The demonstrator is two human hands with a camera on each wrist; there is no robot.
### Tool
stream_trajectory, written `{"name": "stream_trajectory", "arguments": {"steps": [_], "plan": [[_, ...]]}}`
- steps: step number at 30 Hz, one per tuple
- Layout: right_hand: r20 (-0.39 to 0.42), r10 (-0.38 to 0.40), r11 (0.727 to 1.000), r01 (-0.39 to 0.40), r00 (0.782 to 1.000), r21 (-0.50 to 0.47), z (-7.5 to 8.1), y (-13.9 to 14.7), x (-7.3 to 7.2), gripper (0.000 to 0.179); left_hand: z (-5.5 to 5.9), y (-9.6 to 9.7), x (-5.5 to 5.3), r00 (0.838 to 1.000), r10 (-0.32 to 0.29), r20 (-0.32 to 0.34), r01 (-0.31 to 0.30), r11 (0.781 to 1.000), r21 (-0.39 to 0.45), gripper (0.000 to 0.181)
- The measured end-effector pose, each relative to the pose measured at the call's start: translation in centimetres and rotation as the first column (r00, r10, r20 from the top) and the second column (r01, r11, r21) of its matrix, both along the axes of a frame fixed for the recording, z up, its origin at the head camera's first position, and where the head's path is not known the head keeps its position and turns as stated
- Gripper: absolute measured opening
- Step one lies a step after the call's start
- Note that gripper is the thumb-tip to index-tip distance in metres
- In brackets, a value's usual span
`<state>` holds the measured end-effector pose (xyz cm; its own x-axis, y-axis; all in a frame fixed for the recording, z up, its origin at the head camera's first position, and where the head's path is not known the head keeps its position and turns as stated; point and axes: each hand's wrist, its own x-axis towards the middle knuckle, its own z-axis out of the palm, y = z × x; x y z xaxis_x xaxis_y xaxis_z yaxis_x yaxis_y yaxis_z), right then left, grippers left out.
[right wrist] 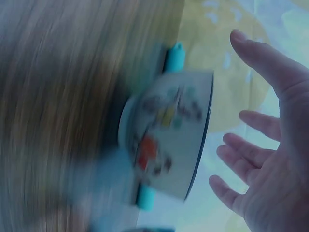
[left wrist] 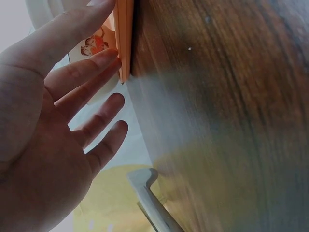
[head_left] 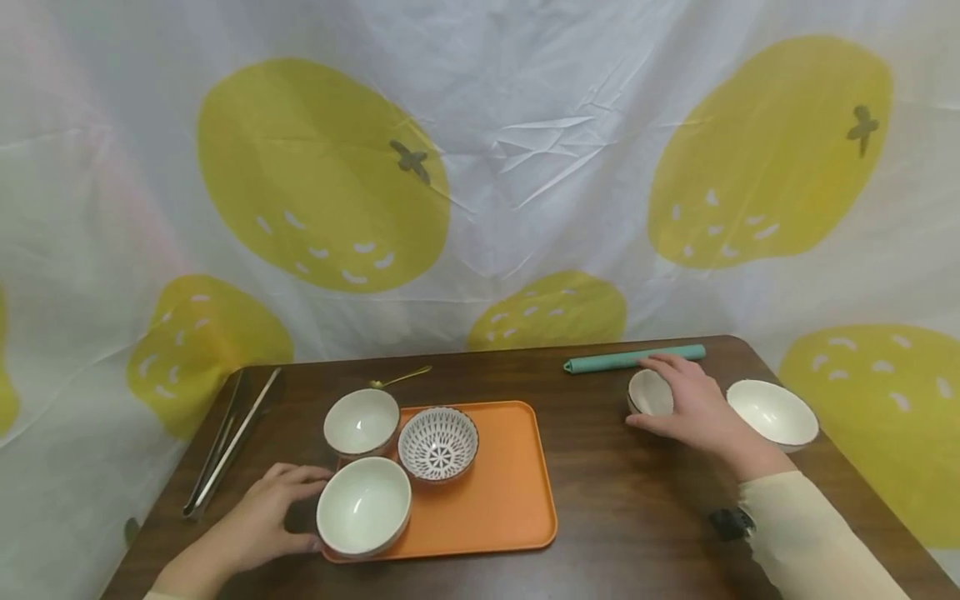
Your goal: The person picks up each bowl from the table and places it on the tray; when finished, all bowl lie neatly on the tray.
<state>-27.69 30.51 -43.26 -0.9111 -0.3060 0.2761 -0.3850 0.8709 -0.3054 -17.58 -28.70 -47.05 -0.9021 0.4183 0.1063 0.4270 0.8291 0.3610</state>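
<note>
On the left of the orange tray [head_left: 510,483] stand two white bowls, a front one [head_left: 363,507] and a back one [head_left: 362,423]; beside them is a bowl with a black-and-white pattern [head_left: 438,446]. My left hand [head_left: 258,517] is at the tray's left edge next to the front bowl, fingers loosely extended and gripping nothing. Over on the right, my right hand [head_left: 697,404] reaches around a small white bowl [head_left: 649,394], thumb and fingers spread. The right wrist view shows this bowl's colourful printed side [right wrist: 169,130], with a gap between it and the fingers.
Another white bowl [head_left: 772,411] stands right of my right forearm. A teal rod [head_left: 615,360] with a looped end lies at the table's back edge. Metal tongs [head_left: 232,450] lie at the far left, and a small gold spoon [head_left: 401,377] lies behind the tray. A lemon-print curtain [head_left: 480,167] hangs behind.
</note>
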Motion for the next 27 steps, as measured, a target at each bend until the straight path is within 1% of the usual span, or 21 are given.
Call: {"name": "stream_trajectory", "arguments": {"steps": [3,6,11,16,19,24,27], "plan": [[0.003,-0.04,0.999,0.04,0.999,0.028,0.0,1.3,-0.1,0.099,0.0,0.0,0.0,1.0,0.005,0.022,-0.005,1.0,0.004,0.073],[0.03,-0.064,0.997,0.063,0.997,0.037,-0.1,2.3,-0.4,0.109,0.0,0.0,0.1,0.999,0.009,0.034,-0.01,1.0,0.007,0.073],[0.077,-0.075,0.996,0.071,0.994,0.052,-0.2,3.4,-0.8,0.12,0.0,0.0,0.1,1.0,0.013,0.027,-0.013,1.0,0.008,0.072],[0.074,-0.059,0.996,0.054,0.996,0.066,-0.2,4.1,-1.1,0.12,0.0,0.1,0.0,1.0,0.004,0.009,-0.004,1.0,0.002,0.071],[0.063,-0.052,0.995,0.046,0.997,0.085,-0.2,4.4,-1.2,0.12,0.0,0.1,-0.1,1.0,-0.002,0.011,0.002,1.0,0.001,0.071],[0.063,-0.054,0.994,0.048,0.997,0.103,-0.5,4.7,-1.1,0.121,0.0,0.1,-0.1,1.0,-0.006,0.013,0.006,1.0,0.002,0.072],[0.065,-0.059,0.994,0.053,0.996,0.1,-0.7,4.7,-1.1,0.117,-0.1,0.0,-0.1,1.0,-0.005,0.002,0.005,1.0,-0.003,0.072]]}}
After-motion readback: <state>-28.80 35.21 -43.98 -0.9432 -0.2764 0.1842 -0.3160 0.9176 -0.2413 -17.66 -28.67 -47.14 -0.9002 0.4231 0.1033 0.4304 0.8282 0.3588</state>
